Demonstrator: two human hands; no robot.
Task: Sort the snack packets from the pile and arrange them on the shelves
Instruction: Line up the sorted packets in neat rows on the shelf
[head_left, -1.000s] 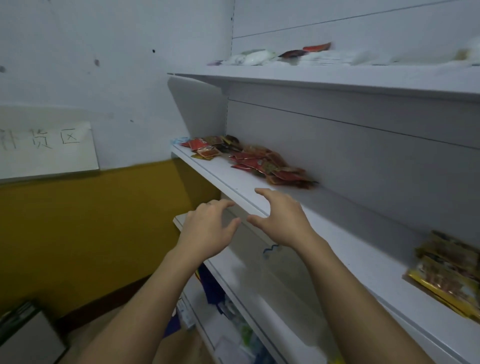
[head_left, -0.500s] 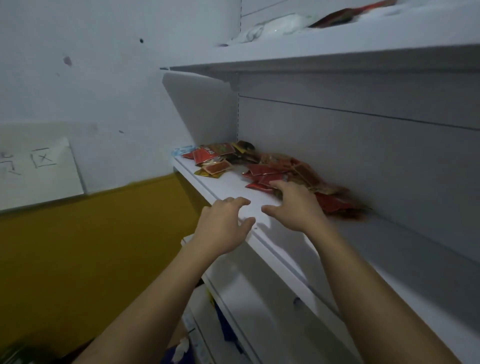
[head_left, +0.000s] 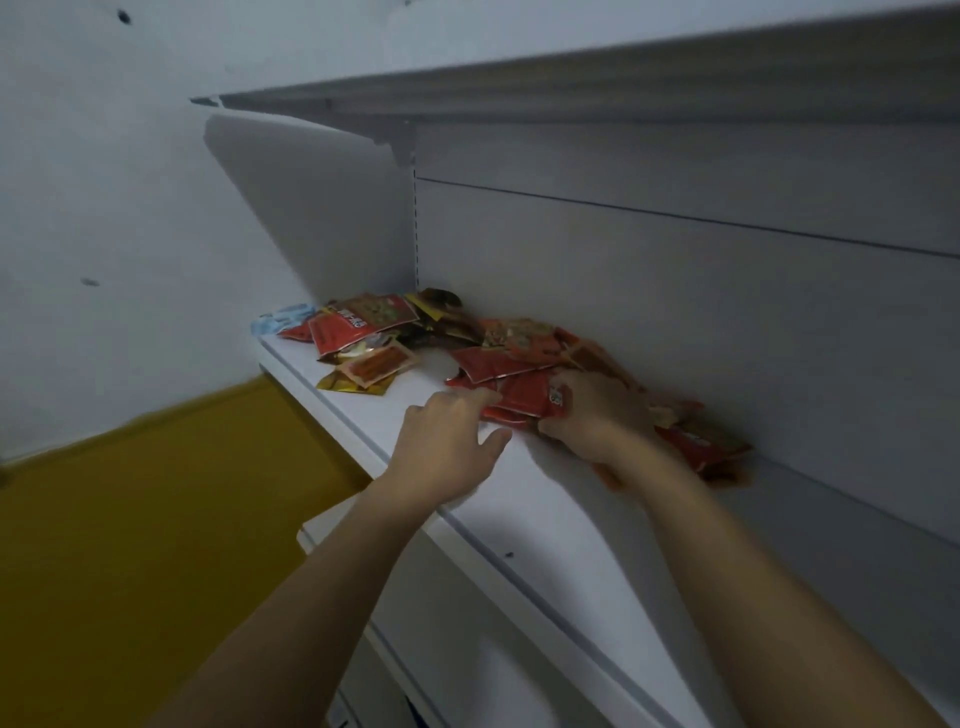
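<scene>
Bare shelf front (head_left: 550, 499); packet pile (head_left: 498, 366) against back panel (head_left: 675, 322); upper shelf (head_left: 571, 88) overhead

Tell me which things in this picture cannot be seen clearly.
Head view only:
- Packets under the right hand: hidden by hand and wrist.
- Print on the red packet it grips: blurred.
- Top of the upper shelf: seen from below only.
- Lower shelf: mostly cut off by the bottom edge.
</scene>
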